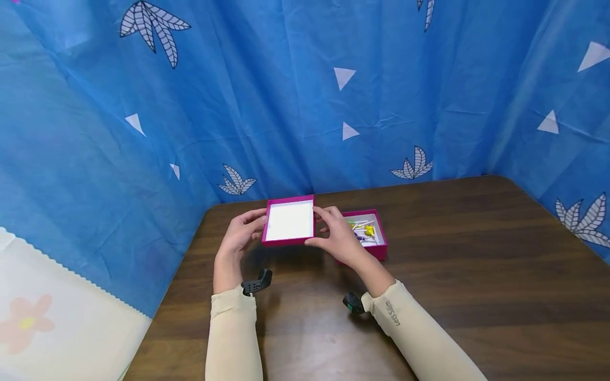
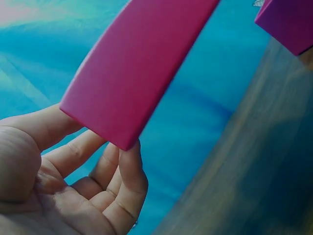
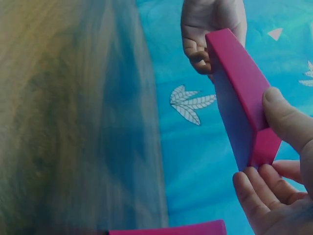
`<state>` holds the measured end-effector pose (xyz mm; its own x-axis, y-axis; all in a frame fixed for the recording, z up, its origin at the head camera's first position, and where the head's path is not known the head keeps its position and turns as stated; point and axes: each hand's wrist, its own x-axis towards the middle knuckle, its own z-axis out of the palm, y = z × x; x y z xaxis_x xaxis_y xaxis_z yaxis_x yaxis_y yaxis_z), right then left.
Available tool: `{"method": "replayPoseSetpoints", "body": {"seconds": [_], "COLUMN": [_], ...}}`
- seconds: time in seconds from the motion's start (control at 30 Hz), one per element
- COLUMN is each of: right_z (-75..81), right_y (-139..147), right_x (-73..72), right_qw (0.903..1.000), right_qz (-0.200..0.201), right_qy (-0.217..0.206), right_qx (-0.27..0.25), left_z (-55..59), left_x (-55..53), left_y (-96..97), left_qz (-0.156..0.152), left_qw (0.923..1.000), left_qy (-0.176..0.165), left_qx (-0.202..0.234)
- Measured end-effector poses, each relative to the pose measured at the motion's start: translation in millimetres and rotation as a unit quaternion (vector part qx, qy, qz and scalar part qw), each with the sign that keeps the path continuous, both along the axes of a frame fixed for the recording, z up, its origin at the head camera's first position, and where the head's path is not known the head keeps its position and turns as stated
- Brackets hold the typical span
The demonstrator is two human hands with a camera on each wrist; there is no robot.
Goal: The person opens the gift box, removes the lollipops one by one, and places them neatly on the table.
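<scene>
A pink box lid (image 1: 289, 220) with a white inside is held up over the table, its hollow side facing the head camera. At its left edge my left hand (image 1: 240, 233) grips it, thumb on the near side and fingers behind, as the left wrist view shows along the pink side wall (image 2: 132, 73). My right hand (image 1: 339, 235) holds the opposite edge, and in the right wrist view its thumb (image 3: 281, 110) presses the lid's rim. Just right of that hand stands the pink box base (image 1: 381, 251), partly hidden, with several small lollipop-like pieces (image 1: 369, 230) inside.
The brown wooden table (image 1: 452, 275) extends to the right and toward me. A blue curtain (image 1: 305, 106) with leaf and triangle prints hangs along its back edge. A cream cloth with a flower (image 1: 28, 321) is at the lower left.
</scene>
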<state>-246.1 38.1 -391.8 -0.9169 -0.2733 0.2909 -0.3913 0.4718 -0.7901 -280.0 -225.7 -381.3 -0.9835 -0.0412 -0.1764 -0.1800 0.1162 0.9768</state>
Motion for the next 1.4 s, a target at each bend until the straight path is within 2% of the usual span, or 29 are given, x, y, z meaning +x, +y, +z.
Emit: {"method": "replayPoseSetpoints", "body": {"seconds": [0.17, 0.37, 0.53, 0.9, 1.23, 1.4], "right_z": [-1.8, -4.1, -8.9, -18.1, -32.2, -37.0], "right_y": [-5, -11, -18, -32, -33, -33], "right_x": [2.3, 6.9, 11.8, 17.1, 17.2, 16.3], "right_qw": [0.9997, 0.9986, 0.997, 0.988, 0.9868, 0.987], "right_qz": [0.004, -0.005, 0.001, 0.012, 0.013, 0.013], "right_qy": [-0.023, -0.048, -0.072, -0.137, -0.153, -0.155], "right_qx": [-0.011, -0.02, -0.029, -0.07, -0.053, -0.04], "left_z": [-3.1, -5.2, -8.4, -19.4, -37.9, -39.7], "left_x": [-3.1, -4.9, -5.1, -5.2, -5.4, -5.9], "left_y": [-2.9, -5.7, -7.4, -13.4, -11.5, -8.8], "left_qz": [0.005, 0.016, 0.027, 0.036, 0.032, 0.03], "left_qw": [1.0, 0.9995, 0.9984, 0.9963, 0.991, 0.9893], "left_qy": [-0.005, -0.028, -0.045, -0.055, -0.086, -0.087], "left_qx": [-0.003, 0.001, -0.019, -0.055, -0.097, -0.113]}}
